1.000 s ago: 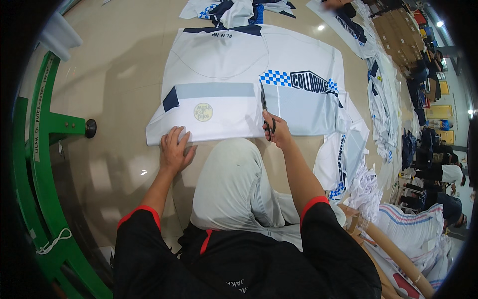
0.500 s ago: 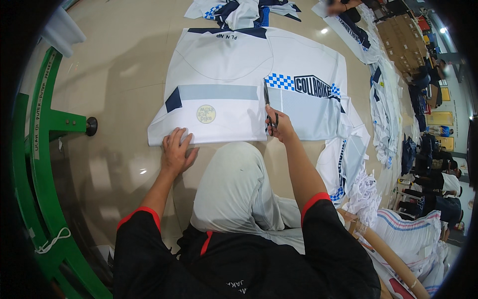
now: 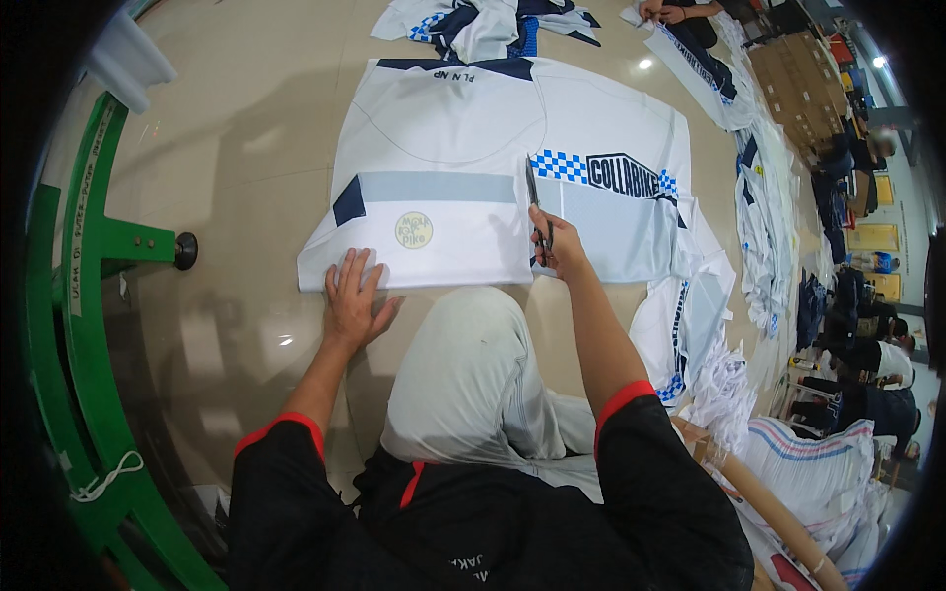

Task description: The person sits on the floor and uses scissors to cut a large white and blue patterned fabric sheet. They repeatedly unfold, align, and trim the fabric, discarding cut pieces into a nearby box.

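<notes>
A large printed sheet of white fabric point(image 3: 434, 113) lies on the floor in front of me, with navy corners, grey bands, a round yellowish emblem and a blue checkered strip. My right hand point(image 3: 558, 242) grips black-handled scissors point(image 3: 533, 182) at the fabric's middle, blades pointing away from me along the line between the left panel and the grey-blue right panel point(image 3: 613, 231). My left hand point(image 3: 353, 300) lies with spread fingers on the near edge of the left panel, below the emblem. Whether the blades are parted is hard to make out.
Left stands a green metal frame point(image 3: 84, 325). More printed fabric point(image 3: 483, 28) lies at the far side, with cut pieces point(image 3: 680, 305) and white scraps point(image 3: 724, 384) to the right. A cardboard tube point(image 3: 778, 507) and stuffed white sack point(image 3: 803, 463) are lower right. Another person's hands point(image 3: 665, 12) work far right.
The whole view has shifted slightly. My hands and the scissors keep nearly the same places on the fabric. The other person's hands at the far right have moved.
</notes>
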`<action>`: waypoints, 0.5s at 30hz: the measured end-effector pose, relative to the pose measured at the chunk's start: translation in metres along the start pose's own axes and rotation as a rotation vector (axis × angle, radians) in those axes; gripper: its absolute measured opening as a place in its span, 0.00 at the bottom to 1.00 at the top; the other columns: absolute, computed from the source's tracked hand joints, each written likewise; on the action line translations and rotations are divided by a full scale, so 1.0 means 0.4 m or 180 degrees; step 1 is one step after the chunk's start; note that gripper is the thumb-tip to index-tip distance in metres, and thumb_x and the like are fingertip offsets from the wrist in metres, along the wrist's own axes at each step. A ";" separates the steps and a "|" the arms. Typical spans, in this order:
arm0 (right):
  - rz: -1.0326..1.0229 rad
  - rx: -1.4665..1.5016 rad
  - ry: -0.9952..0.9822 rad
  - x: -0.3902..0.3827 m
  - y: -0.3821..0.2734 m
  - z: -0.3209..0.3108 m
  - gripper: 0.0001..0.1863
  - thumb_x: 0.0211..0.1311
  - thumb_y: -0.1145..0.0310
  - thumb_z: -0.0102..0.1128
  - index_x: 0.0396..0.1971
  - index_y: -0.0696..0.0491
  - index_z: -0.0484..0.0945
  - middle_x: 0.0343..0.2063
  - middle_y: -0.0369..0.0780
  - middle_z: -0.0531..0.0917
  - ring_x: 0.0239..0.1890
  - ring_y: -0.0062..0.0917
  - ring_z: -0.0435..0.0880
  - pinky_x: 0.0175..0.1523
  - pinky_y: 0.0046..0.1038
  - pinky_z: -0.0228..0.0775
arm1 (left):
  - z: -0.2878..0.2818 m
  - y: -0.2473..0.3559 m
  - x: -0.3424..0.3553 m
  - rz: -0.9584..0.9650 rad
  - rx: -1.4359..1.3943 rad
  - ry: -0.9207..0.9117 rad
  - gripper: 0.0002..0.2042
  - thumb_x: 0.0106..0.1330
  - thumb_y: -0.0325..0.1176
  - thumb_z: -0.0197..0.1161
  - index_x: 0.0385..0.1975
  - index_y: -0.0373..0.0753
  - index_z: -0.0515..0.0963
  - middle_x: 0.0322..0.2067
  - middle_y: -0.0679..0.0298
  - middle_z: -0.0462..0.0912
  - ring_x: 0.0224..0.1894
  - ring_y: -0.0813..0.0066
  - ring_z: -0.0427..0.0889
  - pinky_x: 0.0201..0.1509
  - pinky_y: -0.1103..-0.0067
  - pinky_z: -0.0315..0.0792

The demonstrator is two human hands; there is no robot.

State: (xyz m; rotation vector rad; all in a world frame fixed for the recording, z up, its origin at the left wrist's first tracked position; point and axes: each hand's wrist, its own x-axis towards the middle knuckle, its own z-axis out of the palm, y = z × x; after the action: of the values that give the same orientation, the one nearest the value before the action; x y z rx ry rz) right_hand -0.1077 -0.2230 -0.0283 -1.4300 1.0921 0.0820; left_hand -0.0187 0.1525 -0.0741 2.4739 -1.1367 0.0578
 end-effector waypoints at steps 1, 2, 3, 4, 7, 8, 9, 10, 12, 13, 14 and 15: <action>-0.0044 -0.0116 -0.0007 -0.005 0.009 -0.010 0.35 0.54 0.43 0.73 0.51 0.56 0.81 0.23 0.32 0.78 0.20 0.16 0.76 0.25 0.23 0.70 | -0.002 0.005 0.004 -0.0012 0.0022 0.0024 0.32 0.58 0.47 0.69 0.61 0.39 0.72 0.65 0.52 0.66 0.71 0.53 0.59 0.70 0.52 0.52; -0.0357 -0.0669 0.0300 -0.027 0.024 -0.003 0.36 0.53 0.43 0.73 0.53 0.57 0.79 0.25 0.35 0.80 0.23 0.21 0.78 0.28 0.27 0.71 | -0.009 0.003 0.008 -0.0041 0.0066 0.0053 0.34 0.58 0.49 0.69 0.63 0.39 0.70 0.66 0.52 0.66 0.71 0.53 0.59 0.70 0.52 0.51; -0.0662 -0.1216 0.0618 -0.068 0.059 0.006 0.37 0.53 0.44 0.73 0.54 0.58 0.78 0.27 0.39 0.82 0.26 0.27 0.81 0.32 0.31 0.73 | -0.006 -0.004 0.004 -0.0090 0.0077 -0.0024 0.35 0.58 0.50 0.68 0.64 0.39 0.69 0.66 0.51 0.66 0.71 0.53 0.59 0.70 0.52 0.51; -0.0984 -0.1749 0.0948 -0.104 0.081 0.012 0.39 0.53 0.44 0.73 0.56 0.58 0.77 0.29 0.42 0.84 0.30 0.33 0.84 0.36 0.36 0.74 | 0.003 -0.011 -0.003 -0.0128 0.0099 -0.0082 0.37 0.58 0.51 0.68 0.65 0.39 0.68 0.67 0.51 0.66 0.71 0.54 0.59 0.70 0.51 0.50; -0.1257 -0.1658 0.1559 -0.190 0.113 0.017 0.39 0.54 0.45 0.71 0.57 0.59 0.72 0.35 0.49 0.85 0.41 0.43 0.84 0.46 0.42 0.73 | 0.000 -0.017 0.003 -0.0130 0.0179 -0.0113 0.38 0.58 0.54 0.67 0.65 0.38 0.67 0.65 0.52 0.68 0.69 0.57 0.63 0.68 0.53 0.52; -0.1126 -0.1781 0.1591 -0.198 0.125 0.005 0.39 0.55 0.45 0.70 0.58 0.58 0.70 0.36 0.50 0.85 0.42 0.45 0.84 0.47 0.43 0.73 | -0.007 -0.024 0.013 -0.0099 0.0231 -0.0095 0.38 0.58 0.55 0.66 0.65 0.38 0.68 0.64 0.53 0.69 0.68 0.57 0.64 0.67 0.54 0.52; -0.0989 -0.1902 0.1615 -0.198 0.148 -0.024 0.38 0.57 0.45 0.69 0.58 0.57 0.69 0.38 0.50 0.84 0.43 0.47 0.83 0.47 0.44 0.73 | -0.003 -0.027 0.004 -0.0043 0.0272 -0.0122 0.37 0.59 0.55 0.66 0.65 0.38 0.68 0.60 0.54 0.72 0.64 0.58 0.67 0.65 0.56 0.54; -0.0857 -0.1978 0.1656 -0.181 0.158 -0.047 0.38 0.58 0.45 0.67 0.58 0.57 0.67 0.39 0.51 0.84 0.45 0.48 0.83 0.48 0.45 0.73 | -0.003 -0.047 0.011 0.0049 0.0337 -0.0135 0.37 0.59 0.55 0.65 0.64 0.39 0.69 0.56 0.56 0.75 0.60 0.59 0.71 0.62 0.58 0.55; -0.1258 -0.2079 0.1872 -0.172 0.248 -0.141 0.38 0.58 0.43 0.66 0.57 0.57 0.68 0.40 0.53 0.84 0.44 0.53 0.83 0.47 0.48 0.73 | -0.013 -0.035 0.004 0.0137 0.0437 -0.0452 0.31 0.60 0.50 0.65 0.62 0.39 0.72 0.39 0.61 0.82 0.41 0.62 0.75 0.53 0.62 0.60; -0.1224 -0.2166 0.1930 -0.189 0.276 -0.197 0.38 0.57 0.42 0.67 0.57 0.57 0.68 0.40 0.53 0.84 0.44 0.52 0.83 0.47 0.47 0.73 | -0.041 -0.007 0.003 -0.0159 -0.0142 -0.0768 0.25 0.60 0.43 0.65 0.57 0.40 0.76 0.33 0.61 0.82 0.35 0.60 0.75 0.45 0.64 0.64; -0.1211 -0.2270 0.1969 -0.202 0.287 -0.252 0.39 0.57 0.42 0.67 0.56 0.57 0.68 0.40 0.53 0.84 0.44 0.51 0.83 0.48 0.46 0.73 | -0.057 0.006 -0.003 0.0014 -0.0294 -0.0912 0.23 0.60 0.41 0.65 0.55 0.40 0.77 0.33 0.60 0.82 0.34 0.58 0.75 0.43 0.65 0.65; -0.1019 -0.2268 0.2056 -0.216 0.295 -0.304 0.39 0.56 0.42 0.68 0.56 0.58 0.68 0.40 0.52 0.84 0.43 0.50 0.83 0.47 0.45 0.74 | -0.063 0.019 -0.007 0.0174 -0.0458 -0.1044 0.21 0.60 0.39 0.65 0.53 0.40 0.78 0.32 0.60 0.82 0.33 0.57 0.75 0.40 0.65 0.66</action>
State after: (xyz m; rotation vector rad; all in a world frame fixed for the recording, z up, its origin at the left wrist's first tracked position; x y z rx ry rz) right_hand -0.2963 -0.2475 -0.0333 -2.3612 1.4057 -0.2652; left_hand -0.0228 0.1599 -0.0490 2.3794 -1.2884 -0.4137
